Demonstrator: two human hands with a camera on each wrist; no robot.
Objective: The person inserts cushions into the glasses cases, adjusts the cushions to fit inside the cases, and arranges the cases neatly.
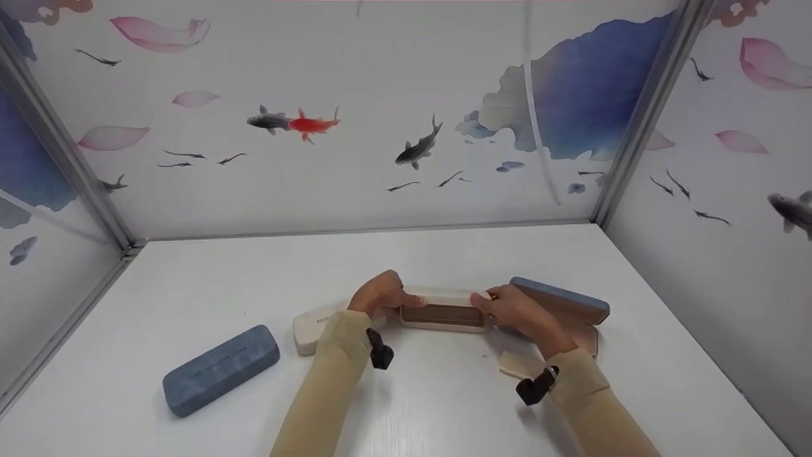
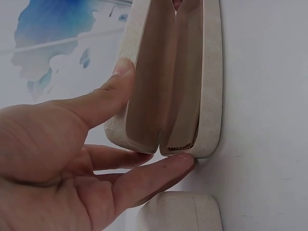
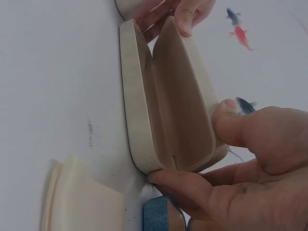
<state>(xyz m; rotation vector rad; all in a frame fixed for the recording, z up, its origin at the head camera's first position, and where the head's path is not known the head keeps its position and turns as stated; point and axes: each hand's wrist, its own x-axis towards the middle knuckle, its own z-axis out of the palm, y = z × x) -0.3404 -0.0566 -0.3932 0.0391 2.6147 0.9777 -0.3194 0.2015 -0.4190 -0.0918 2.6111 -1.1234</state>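
Observation:
A cream glasses case [image 1: 444,327] with brown lining sits partly open on the table, its opening facing me. My left hand [image 1: 382,296] holds one end, thumb on the lid's edge and fingers around the end. At the other end, my right hand [image 1: 515,310] grips in the same way, its thumb [image 3: 227,115] on the lid's rim. Inside, the left wrist view shows a flat brown piece [image 2: 180,130] with a zigzag edge. Beside my left hand lies a shut cream case [image 1: 309,330], partly hidden by the sleeve.
At the left lies a shut blue glasses case [image 1: 222,369]. Behind my right hand stands an open blue case [image 1: 564,298] with brown lining. A small cream folded cloth [image 1: 517,364] lies by the right wrist. Printed panels [image 1: 380,203] wall the table's back and sides.

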